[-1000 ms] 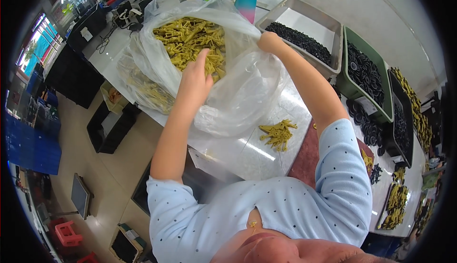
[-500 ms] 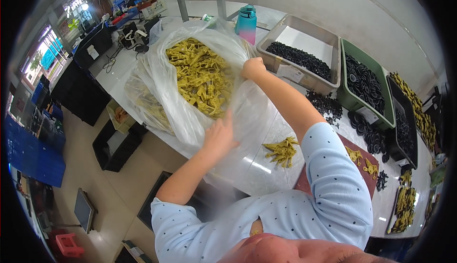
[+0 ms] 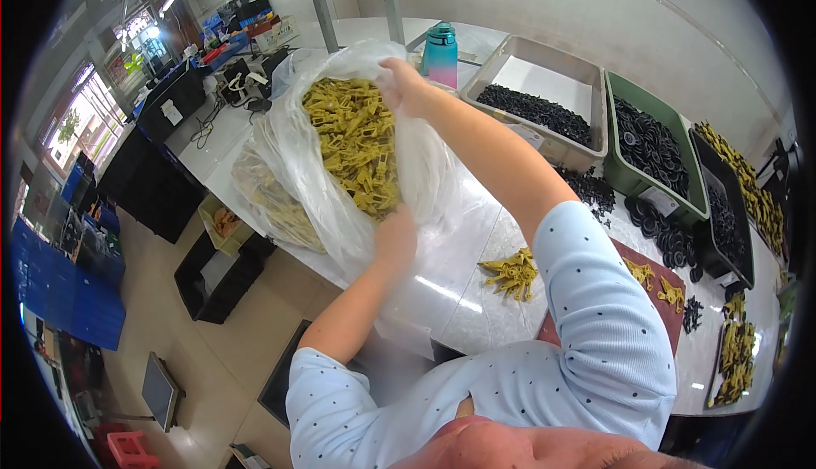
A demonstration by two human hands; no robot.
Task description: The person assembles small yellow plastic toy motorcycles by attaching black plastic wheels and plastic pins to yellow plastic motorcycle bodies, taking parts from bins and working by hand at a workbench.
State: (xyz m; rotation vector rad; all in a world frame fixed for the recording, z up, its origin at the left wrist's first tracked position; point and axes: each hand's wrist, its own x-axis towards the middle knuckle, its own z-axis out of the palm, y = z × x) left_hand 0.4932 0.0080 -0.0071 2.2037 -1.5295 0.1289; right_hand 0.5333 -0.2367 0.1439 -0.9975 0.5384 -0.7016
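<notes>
A large clear plastic bag (image 3: 297,163) lies open on the table, full of small olive-yellow plastic parts (image 3: 353,142). At the far right of its mouth, my right hand (image 3: 403,89) has its fingers closed over the rim. My left hand (image 3: 396,235) is closed at the near rim, beside the lowest of the yellow parts; the fingertips are partly hidden and a little blurred. To the right of the bag, a small pile of the same yellow parts (image 3: 512,274) lies on the table.
Right of the bag stand a grey tray (image 3: 520,54) of small black parts, a green bin (image 3: 625,163) of black rings and a black tray (image 3: 738,252). A blue-pink bottle (image 3: 440,54) stands behind. Yellow parts lie on a dark red mat (image 3: 667,312). Black crates (image 3: 204,286) sit on the floor.
My right hand has moved left and up along with the bag's rim, and the mouth looks narrower. The left hand's fingers, extended before, are now curled at the near rim.
</notes>
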